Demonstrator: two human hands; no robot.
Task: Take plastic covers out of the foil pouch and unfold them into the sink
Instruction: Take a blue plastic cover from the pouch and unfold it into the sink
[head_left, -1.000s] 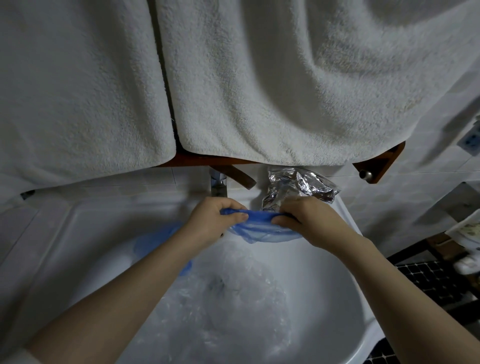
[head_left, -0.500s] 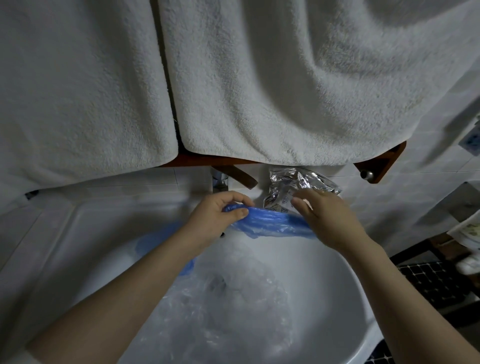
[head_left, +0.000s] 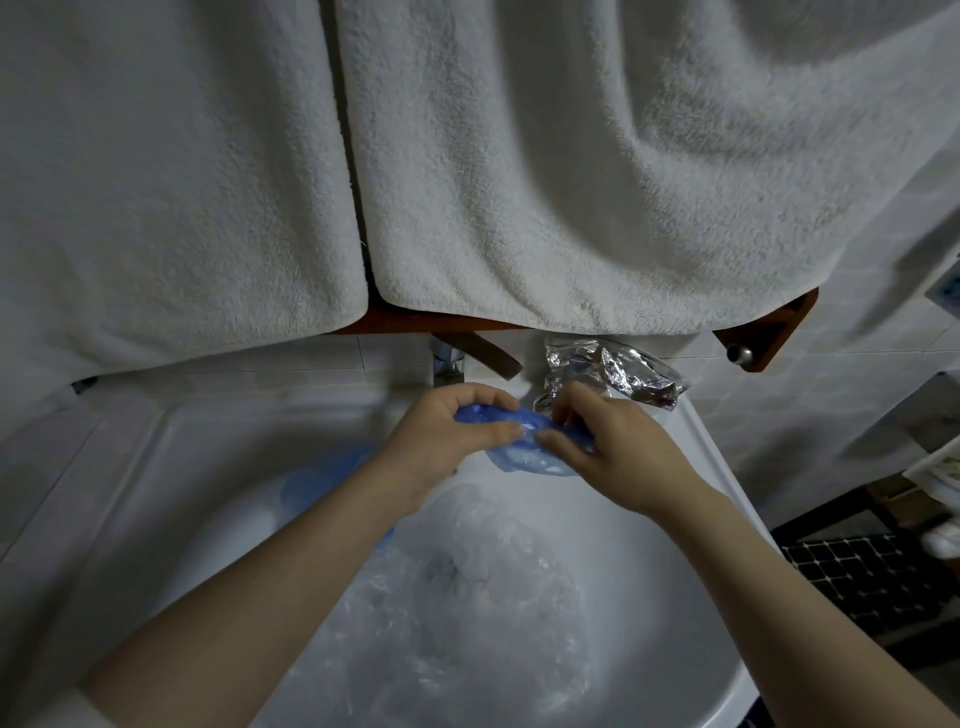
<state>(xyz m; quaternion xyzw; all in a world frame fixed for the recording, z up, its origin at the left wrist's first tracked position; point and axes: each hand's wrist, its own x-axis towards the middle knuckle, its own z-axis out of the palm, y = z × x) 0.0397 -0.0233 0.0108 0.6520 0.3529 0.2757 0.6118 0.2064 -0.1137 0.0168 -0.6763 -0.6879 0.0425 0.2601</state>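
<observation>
Both hands hold a bunched blue plastic cover above the back of the white sink. My left hand grips its left end, fingers curled round the blue rim. My right hand pinches the cover close beside the left thumb. A crumpled silver foil pouch lies on the sink's back ledge just behind my right hand. A clear unfolded cover lies spread in the basin, and another blue cover shows under my left forearm.
Two white towels hang low over the sink from a brown wooden rail. A chrome tap stands behind my left hand. A dark grid shelf sits to the right of the sink.
My right hand moved left along the blue cover toward my left hand. The cover, stretched wide half a second ago, is now bunched between the two hands.
</observation>
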